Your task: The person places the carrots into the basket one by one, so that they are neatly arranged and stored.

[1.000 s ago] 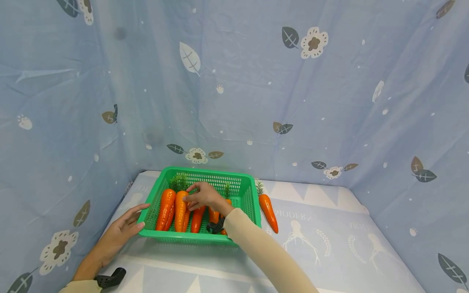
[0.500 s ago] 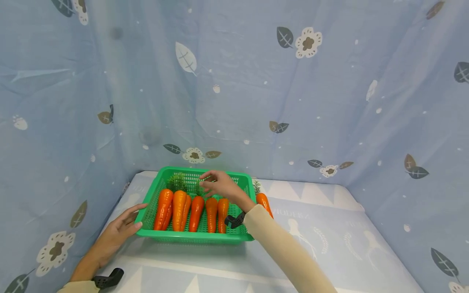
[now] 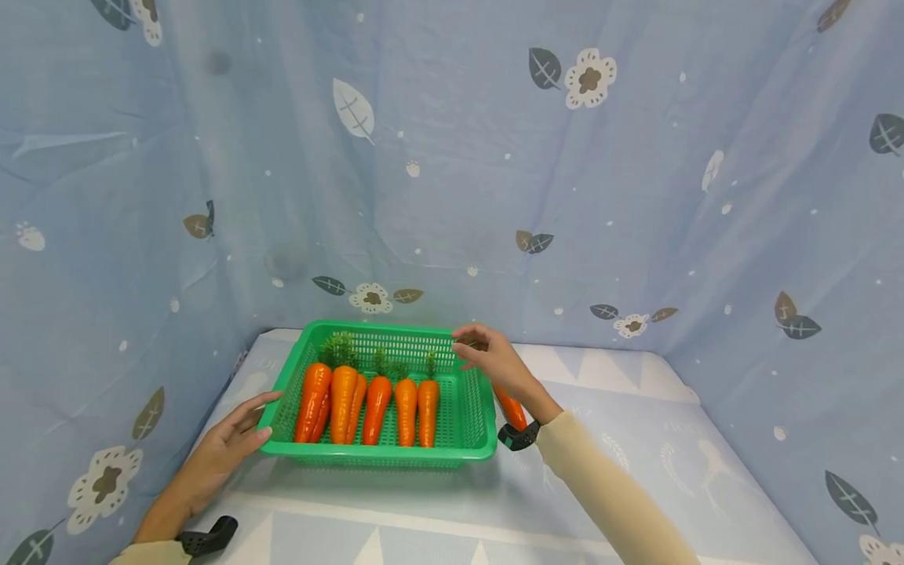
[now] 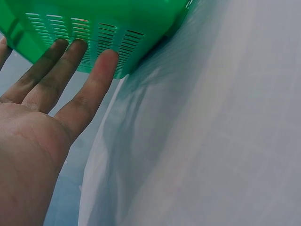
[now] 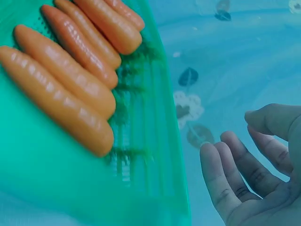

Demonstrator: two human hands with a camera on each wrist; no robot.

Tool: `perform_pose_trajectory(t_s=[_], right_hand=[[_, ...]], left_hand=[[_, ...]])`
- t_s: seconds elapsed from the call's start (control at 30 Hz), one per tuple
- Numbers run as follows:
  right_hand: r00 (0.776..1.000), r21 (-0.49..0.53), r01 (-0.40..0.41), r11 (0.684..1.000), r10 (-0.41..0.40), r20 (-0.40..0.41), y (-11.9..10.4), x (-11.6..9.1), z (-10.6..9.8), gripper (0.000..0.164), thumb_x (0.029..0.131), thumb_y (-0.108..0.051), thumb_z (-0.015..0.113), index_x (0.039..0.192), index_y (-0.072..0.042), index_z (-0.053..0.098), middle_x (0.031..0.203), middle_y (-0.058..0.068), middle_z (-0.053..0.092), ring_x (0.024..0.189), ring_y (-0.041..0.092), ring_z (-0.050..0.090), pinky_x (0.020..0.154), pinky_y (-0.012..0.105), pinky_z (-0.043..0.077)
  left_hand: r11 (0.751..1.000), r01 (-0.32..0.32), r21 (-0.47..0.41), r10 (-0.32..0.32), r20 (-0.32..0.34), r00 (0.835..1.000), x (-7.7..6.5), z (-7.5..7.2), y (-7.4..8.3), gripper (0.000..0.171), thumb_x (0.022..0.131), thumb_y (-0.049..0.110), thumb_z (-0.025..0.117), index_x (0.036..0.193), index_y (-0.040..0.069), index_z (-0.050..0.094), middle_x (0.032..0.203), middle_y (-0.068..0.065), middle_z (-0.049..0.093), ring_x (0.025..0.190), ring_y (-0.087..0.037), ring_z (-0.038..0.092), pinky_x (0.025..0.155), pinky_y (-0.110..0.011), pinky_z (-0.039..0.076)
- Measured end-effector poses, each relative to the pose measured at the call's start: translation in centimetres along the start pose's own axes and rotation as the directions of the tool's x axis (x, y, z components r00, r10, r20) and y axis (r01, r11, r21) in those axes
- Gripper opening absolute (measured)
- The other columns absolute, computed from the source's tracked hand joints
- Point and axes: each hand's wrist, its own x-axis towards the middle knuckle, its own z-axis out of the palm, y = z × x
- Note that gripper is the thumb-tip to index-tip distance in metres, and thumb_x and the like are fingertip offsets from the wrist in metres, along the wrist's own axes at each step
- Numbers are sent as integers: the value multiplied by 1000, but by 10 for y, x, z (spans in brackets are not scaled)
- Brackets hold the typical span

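Note:
A green plastic basket (image 3: 381,452) holds several orange carrots (image 3: 377,410), laid side by side with their leafy green tops towards the far wall. My left hand (image 3: 229,439) is at the basket's left side; in the left wrist view its straight fingers (image 4: 94,89) touch the slotted outer wall. Over the far right corner of the basket hovers my right hand (image 3: 497,361), fingers loosely bent and nothing between them, as the right wrist view also shows. One more carrot (image 3: 510,406) lies outside on the right, partly hidden behind the right hand and wrist.
The basket stands on a pale patterned tablecloth (image 3: 636,439). Blue curtains (image 3: 452,196) printed with leaves and flowers rise behind the table and along both sides. Each wrist wears a black device (image 3: 208,537).
My right hand has moved right, from among the carrots to the basket's far right corner, uncovering the carrots on that side. The left hand has stayed at the left rim.

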Motion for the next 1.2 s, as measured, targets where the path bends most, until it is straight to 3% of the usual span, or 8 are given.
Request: perform_pose_trajectory(t_s=[0.2, 0.33, 0.4, 0.6, 0.8, 0.97, 1.03, 1.2], right_hand=[[996, 8, -41, 999, 42, -84, 11, -18, -26, 33, 102, -25, 68, 129, -6, 65, 120, 13, 65, 111, 45, 62, 87, 48, 59], [989, -17, -69, 997, 66, -133, 24, -27, -38, 35, 102, -25, 69, 130, -4, 65, 119, 12, 67, 108, 43, 64, 88, 49, 58], [985, -28, -80, 996, 75, -158, 32, -31, -43, 33, 101, -24, 69, 128, -6, 66, 118, 12, 67, 106, 41, 65, 90, 54, 57], [972, -54, -140, 989, 127, -197, 57, -41, -53, 33, 100, -19, 71, 129, -5, 64, 124, 16, 65, 110, 43, 63, 91, 58, 55], [953, -95, -206, 974, 177, -247, 78, -44, -57, 35, 96, -18, 74, 128, -6, 66, 133, 22, 62, 103, 34, 67, 89, 55, 56], [938, -134, -274, 952, 235, -253, 92, -44, -57, 43, 94, -21, 77, 133, -7, 64, 136, 16, 61, 98, 25, 67, 88, 51, 57], [933, -141, -302, 943, 262, -245, 97, -43, -56, 46, 94, -21, 77, 136, -8, 63, 139, 14, 59, 100, 26, 65, 86, 48, 58], [929, -143, -325, 935, 287, -233, 107, -38, -53, 50, 94, -20, 78, 139, -9, 62, 143, 15, 56, 108, 31, 62, 81, 43, 60]], left_hand=[[1000, -1, -1, 1, 4, 1000, -1, 0, 1, 57, 110, 23, 51, 163, 22, 30, 169, -20, 12, 148, -57, 15, 104, -46, 44], [1000, 0, -22, 0, 0, 1000, -1, 0, 0, 57, 110, 22, 51, 163, 21, 30, 168, -19, 13, 148, -57, 14, 95, -20, 44], [999, -3, -35, 3, 0, 1000, -1, 0, 0, 57, 110, 22, 51, 163, 20, 30, 168, -19, 13, 148, -57, 13, 92, -14, 43], [1000, -2, -26, 2, -8, 1000, -1, 1, -2, 56, 110, 23, 52, 163, 21, 31, 168, -20, 15, 148, -52, 18, 93, -15, 44], [1000, -5, -19, 5, -15, 1000, 0, 0, -2, 56, 110, 23, 52, 162, 22, 31, 166, -22, 17, 144, -17, 34, 93, -18, 47], [1000, 11, -20, -11, -25, 1000, -1, 1, -1, 57, 110, 24, 53, 162, 21, 32, 167, -23, 16, 149, -44, 25, 92, -17, 46], [1000, 10, -20, -11, -27, 1000, -1, 1, -2, 57, 110, 24, 53, 162, 20, 32, 167, -23, 16, 148, -48, 22, 92, -16, 45], [1000, 3, -29, -3, -18, 1000, 0, 1, -3, 56, 110, 23, 52, 162, 21, 32, 166, -24, 17, 146, -24, 31, 93, -18, 47]])
